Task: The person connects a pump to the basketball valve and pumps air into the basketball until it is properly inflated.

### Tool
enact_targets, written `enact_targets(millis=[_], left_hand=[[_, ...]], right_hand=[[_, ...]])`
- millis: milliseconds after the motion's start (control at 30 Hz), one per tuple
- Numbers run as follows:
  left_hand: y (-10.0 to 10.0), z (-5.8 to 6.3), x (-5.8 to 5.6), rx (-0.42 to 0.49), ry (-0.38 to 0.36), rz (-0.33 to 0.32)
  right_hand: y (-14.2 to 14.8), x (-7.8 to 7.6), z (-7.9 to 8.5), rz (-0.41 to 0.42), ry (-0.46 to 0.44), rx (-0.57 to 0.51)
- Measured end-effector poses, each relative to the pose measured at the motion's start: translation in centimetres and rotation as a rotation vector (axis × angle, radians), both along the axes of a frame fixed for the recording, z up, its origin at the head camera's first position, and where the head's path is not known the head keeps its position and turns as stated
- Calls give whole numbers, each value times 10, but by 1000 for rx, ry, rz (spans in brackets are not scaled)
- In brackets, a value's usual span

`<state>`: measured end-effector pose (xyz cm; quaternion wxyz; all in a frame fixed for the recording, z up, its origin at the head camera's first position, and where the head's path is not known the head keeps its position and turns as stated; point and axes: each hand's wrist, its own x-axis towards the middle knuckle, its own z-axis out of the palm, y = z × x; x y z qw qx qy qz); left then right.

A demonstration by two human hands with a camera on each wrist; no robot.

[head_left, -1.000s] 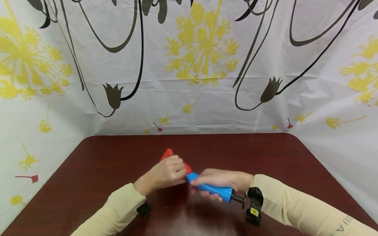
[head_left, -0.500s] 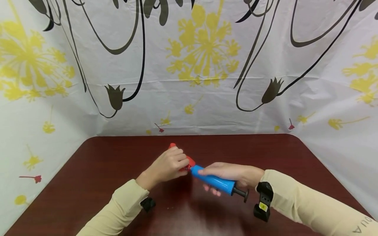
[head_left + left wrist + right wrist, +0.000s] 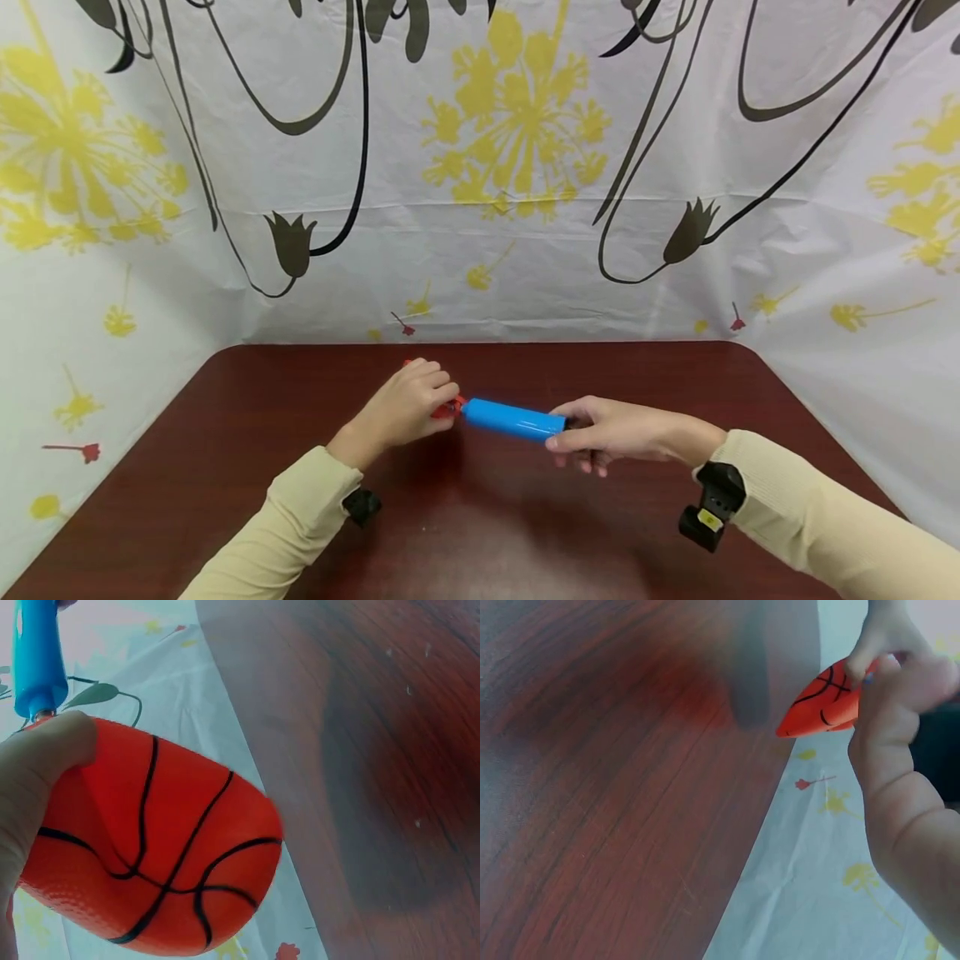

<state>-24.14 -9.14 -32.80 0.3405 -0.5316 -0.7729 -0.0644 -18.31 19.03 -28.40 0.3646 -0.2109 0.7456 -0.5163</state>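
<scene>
A deflated orange-red toy basketball with black lines (image 3: 217,859) is folded and dented in the left wrist view. My left hand (image 3: 403,406) grips it beside its joint with the pump; in the head view the fingers cover most of the ball. A blue hand pump (image 3: 513,419) runs from there to the right, held above the table, its tip meeting the ball. At the pump's rear end my right hand (image 3: 626,432) holds on, fingers around the dark handle, which is mostly hidden, with the thumb near the blue barrel's edge. The right wrist view shows its curled thumb side.
The dark red-brown wooden table (image 3: 480,533) lies beneath both hands. A white cloth with yellow and grey flower prints (image 3: 525,275) hangs behind it and along its sides. Black wrist cameras (image 3: 712,504) are strapped over the cream sleeves.
My right hand has slid from the pump's barrel back to its rear handle, moving right. The pump has turned closer to level. The left hand, with the ball, has shifted slightly up and left.
</scene>
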Motion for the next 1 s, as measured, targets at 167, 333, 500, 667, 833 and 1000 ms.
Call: enact_targets(millis=[167, 333, 500, 667, 833, 1000], left_hand=[[-3, 2, -1, -47, -63, 62], [-5, 6, -1, -59, -112, 106], [3, 14, 5, -32, -149, 104], [25, 19, 18, -54, -128, 70], [50, 9, 26, -46, -73, 66], [63, 0, 24, 64, 3, 114]], right_hand=[[-2, 0, -3, 26, 103, -18], [-5, 0, -6, 10, 113, -63], [-10, -1, -7, -37, 88, -71], [-16, -1, -8, -63, 42, -92], [-24, 0, -10, -88, 10, -159], [-30, 3, -10, -130, -12, -204]])
